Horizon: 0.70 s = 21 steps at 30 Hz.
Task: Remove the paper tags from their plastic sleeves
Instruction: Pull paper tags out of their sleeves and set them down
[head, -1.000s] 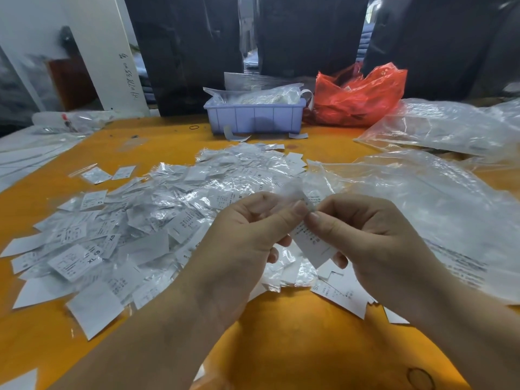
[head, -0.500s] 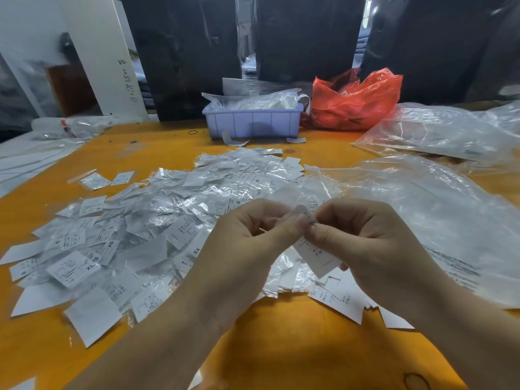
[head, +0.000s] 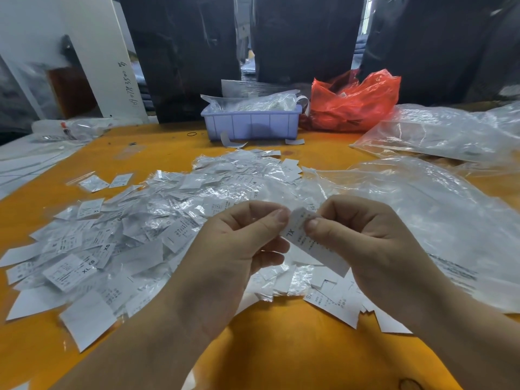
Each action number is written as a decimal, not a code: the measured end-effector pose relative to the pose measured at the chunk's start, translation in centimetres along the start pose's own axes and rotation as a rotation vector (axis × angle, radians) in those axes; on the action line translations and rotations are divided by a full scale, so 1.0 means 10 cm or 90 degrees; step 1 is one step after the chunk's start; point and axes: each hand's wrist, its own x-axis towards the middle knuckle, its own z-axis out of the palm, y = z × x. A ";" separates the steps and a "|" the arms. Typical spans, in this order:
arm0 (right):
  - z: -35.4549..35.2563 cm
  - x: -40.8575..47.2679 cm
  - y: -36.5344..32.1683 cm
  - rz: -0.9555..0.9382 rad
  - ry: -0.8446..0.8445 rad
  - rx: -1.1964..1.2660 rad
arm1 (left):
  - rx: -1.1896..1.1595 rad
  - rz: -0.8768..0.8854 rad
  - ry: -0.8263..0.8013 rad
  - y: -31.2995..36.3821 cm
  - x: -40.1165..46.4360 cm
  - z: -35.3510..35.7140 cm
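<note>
— Above the near edge of the orange desk (head: 281,347), what were the hands doing?

— The left hand (head: 239,249) and the right hand (head: 365,243) met at the middle of the view over a small white printed paper tag in its clear plastic sleeve (head: 306,243). The right thumb and forefinger pinched its upper end, fingers curled round it. The left thumb and fingers were curled and pinched together just beside that end, probably on the sleeve's edge, though the film was too faint to be sure.

— Why hold it that way?

— My guess: one hand anchors the paper while the other draws the sleeve off, and held up off the desk it stays apart from the others.

— And the rest?

— A wide heap of sleeved white tags (head: 135,229) lay at nine o'clock from the hands, likely the stock waiting. Bare white paper tags (head: 337,305) lay at five o'clock, probably the finished ones, close by so they could be dropped. Large crumpled clear plastic bags (head: 422,209) spread at three o'clock. At twelve o'clock stood a lilac plastic bin (head: 250,125), with a red plastic bag (head: 354,105) at one o'clock.
</note>
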 end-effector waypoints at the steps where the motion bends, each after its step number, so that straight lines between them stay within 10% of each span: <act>1: 0.00 0.00 0.00 0.001 -0.001 -0.006 | 0.004 0.005 0.002 0.00 0.00 0.00; 21: -0.06 0.01 -0.05 0.056 -0.032 0.047 | 0.255 0.128 -0.029 0.10 -0.05 -0.02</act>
